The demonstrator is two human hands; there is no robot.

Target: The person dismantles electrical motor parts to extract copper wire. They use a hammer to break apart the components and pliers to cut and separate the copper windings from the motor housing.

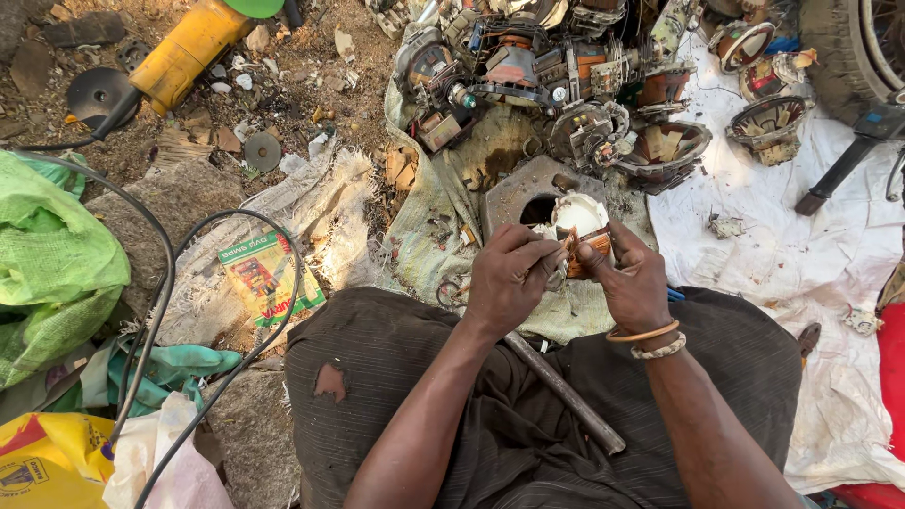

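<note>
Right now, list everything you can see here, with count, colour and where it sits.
motor part: one, white and copper, held between both hands
metal bar: one, grey, across the lap
metal block: one, grey, just beyond the hands
dismantled motors: a pile, rusty grey, top centre
angle grinder: one, yellow, top left
cables: two, black, left
sack: one, green, far left
white sheet: one, right
left hand: fingers on the part
right hand: bangles at wrist, gripping the part

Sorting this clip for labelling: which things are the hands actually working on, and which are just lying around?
In hand: left hand, right hand, small motor part.

Lying about: yellow grinder, green sack, metal rod, motor pile, flat packet.
</note>
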